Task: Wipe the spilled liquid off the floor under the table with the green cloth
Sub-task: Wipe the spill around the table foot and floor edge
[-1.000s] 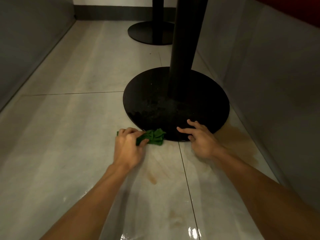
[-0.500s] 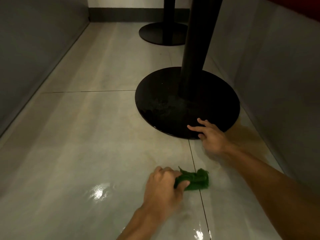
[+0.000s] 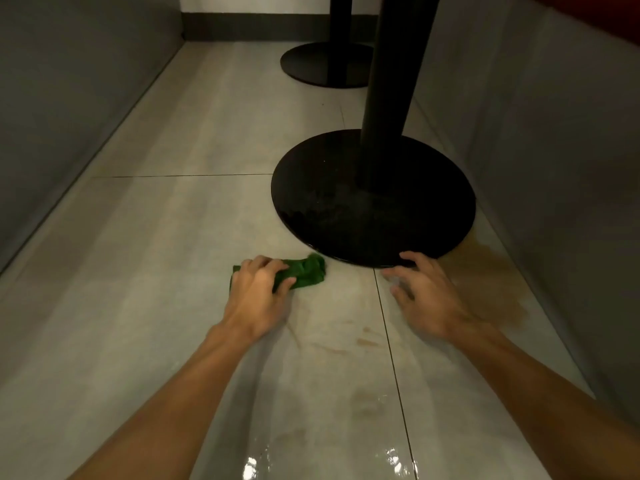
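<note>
On glossy tile [image 3: 156, 289], left grip [image 3: 258, 292] clutches crumpled green cloth [image 3: 306, 273]; right grip [image 3: 427, 294], splayed empty at three o'clock, touches round black base [image 3: 329, 220].

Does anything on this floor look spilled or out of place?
Yes. A brownish puddle spreads over the floor between the black table base and the right-hand wall, unwiped. Fainter brown streaks mark the tiles nearer the person. The left hand grips the green cloth left of that puddle; the right hand rests spread by the base.

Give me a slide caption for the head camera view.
Under-table cleanup: left hand grips green cloth on floor beside table base; right hand open near brown spill.
</note>
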The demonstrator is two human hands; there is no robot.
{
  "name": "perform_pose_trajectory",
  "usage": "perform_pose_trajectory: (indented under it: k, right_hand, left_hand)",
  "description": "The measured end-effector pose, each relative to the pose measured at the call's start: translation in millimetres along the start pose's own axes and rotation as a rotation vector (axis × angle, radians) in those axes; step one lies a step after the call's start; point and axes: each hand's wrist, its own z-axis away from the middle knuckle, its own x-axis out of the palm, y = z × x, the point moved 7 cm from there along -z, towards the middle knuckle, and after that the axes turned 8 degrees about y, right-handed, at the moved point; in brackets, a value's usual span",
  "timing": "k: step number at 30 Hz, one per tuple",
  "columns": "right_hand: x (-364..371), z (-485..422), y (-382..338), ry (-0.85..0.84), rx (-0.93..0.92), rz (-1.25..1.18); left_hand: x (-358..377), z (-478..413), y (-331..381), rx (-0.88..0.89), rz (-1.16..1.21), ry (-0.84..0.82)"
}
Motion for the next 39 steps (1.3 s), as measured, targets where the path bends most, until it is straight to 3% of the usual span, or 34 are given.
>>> perform_pose_trajectory:
  k: [7,15,17,21,25,32,36,39]
  right_hand:
    - [0.5,6.4,2.8,0.001,-0.010,0.015]
    - [-1.4,6.4,1.3,-0.053,-0.030,0.017]
    - [1.0,5.5,3.9,-0.065,-0.032,0.005]
    - [6.3,7.5,7.1,-0.055,-0.003,0.007]
    - [8.7,11.2,5.8,-0.051,0.025,-0.009]
    - [7.0,21.3,1.9,-0.085,0.033,-0.133]
    - [-7.4,28.3,-13.8,-0.060,0.010,-0.278]
    - [-23.3,44.1,-27.0,-0.160,0.033,-0.431]
  left_hand:
    - [-0.1,81.2,25.7,-0.098,0.023,0.120]
    - [28.2,145.3,95.9,-0.014,0.192,0.005]
    - [16.9,149.8,74.9,-0.038,0.173,0.062]
    - [-33.4,154.9,3.9,-0.296,0.074,0.258]
    - [-45.3,172.4,-10.2,-0.413,0.033,0.269]
    - [2.5,189.0,72.6,-0.399,0.321,0.183]
    - [34.9,186.8,136.6,-0.174,0.322,0.040]
    - [42.8,182.0,147.8,-0.161,0.279,-0.112]
